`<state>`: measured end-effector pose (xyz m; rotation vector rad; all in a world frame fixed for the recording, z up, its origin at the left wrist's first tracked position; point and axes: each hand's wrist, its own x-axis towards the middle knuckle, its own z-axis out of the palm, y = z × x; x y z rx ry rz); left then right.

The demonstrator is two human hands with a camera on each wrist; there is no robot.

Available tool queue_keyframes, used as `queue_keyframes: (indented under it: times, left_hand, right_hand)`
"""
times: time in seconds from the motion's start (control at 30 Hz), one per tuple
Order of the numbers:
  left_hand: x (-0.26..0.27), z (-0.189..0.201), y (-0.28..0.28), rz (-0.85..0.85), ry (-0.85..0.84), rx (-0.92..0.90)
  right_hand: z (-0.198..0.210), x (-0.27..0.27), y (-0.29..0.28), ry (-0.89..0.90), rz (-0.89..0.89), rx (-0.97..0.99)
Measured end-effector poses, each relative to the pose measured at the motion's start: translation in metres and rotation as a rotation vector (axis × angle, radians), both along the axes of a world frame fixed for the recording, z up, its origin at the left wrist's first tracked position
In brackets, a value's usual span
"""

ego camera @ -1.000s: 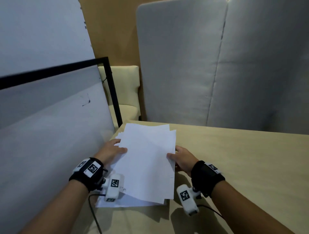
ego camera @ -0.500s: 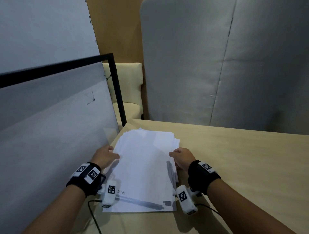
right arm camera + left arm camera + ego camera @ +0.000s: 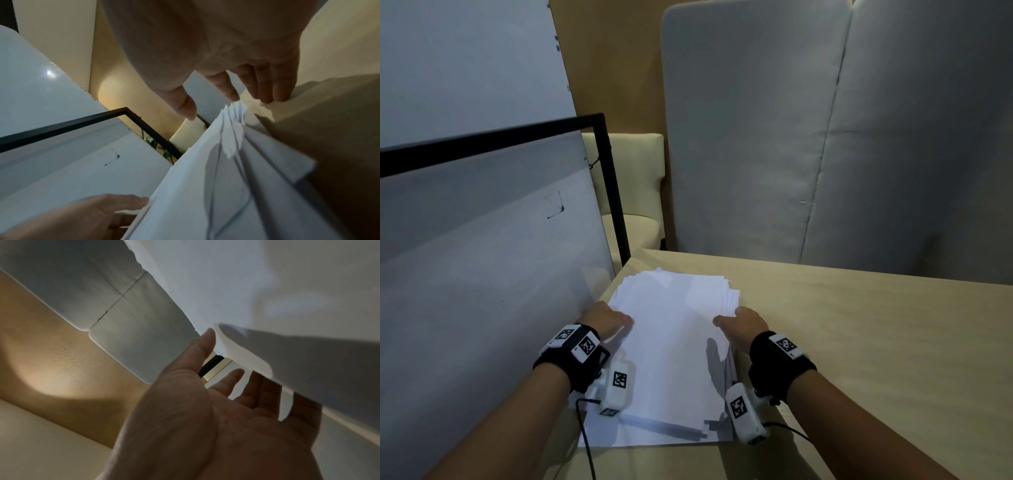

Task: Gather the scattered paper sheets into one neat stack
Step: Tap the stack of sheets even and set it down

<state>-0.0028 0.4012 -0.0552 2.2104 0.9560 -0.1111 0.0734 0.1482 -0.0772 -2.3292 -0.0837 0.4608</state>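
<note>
A stack of white paper sheets (image 3: 674, 359) lies flat on the beige table (image 3: 859, 342) near its left corner, its far edges and right side still slightly fanned. My left hand (image 3: 609, 318) rests at the stack's left edge, thumb (image 3: 203, 345) on the paper (image 3: 287, 296). Its straight fingers (image 3: 234, 374) are partly covered by a curling sheet. My right hand (image 3: 743, 325) sits at the right edge. Its straight fingers (image 3: 265, 91) touch the fanned sheet edges (image 3: 234, 116), and the thumb (image 3: 185, 105) hovers over the top sheet.
A large whiteboard (image 3: 482, 274) in a black frame (image 3: 613, 192) leans right beside the table's left edge. A cream chair (image 3: 637, 192) and a grey padded panel (image 3: 825, 137) stand behind. Bare tabletop stretches to the right. Wrist-camera cables (image 3: 585, 431) trail near the front.
The sheets were held up, tilted and splayed a second ago; now they lie flat and more aligned. Both hands have shifted to the stack's left and right edges.
</note>
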Motion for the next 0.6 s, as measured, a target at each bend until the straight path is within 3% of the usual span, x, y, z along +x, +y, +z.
queue_keyframes:
  times: [0.27,0.6]
  left_hand:
    - [0.004,0.005,-0.011,0.051,-0.079,-0.265]
    - [0.001,0.012,-0.023,-0.032,-0.028,-0.258]
  right_hand:
    - [0.003,0.011,-0.005,0.085,0.018,0.110]
    - [0.000,0.012,-0.017,0.095,-0.042,0.214]
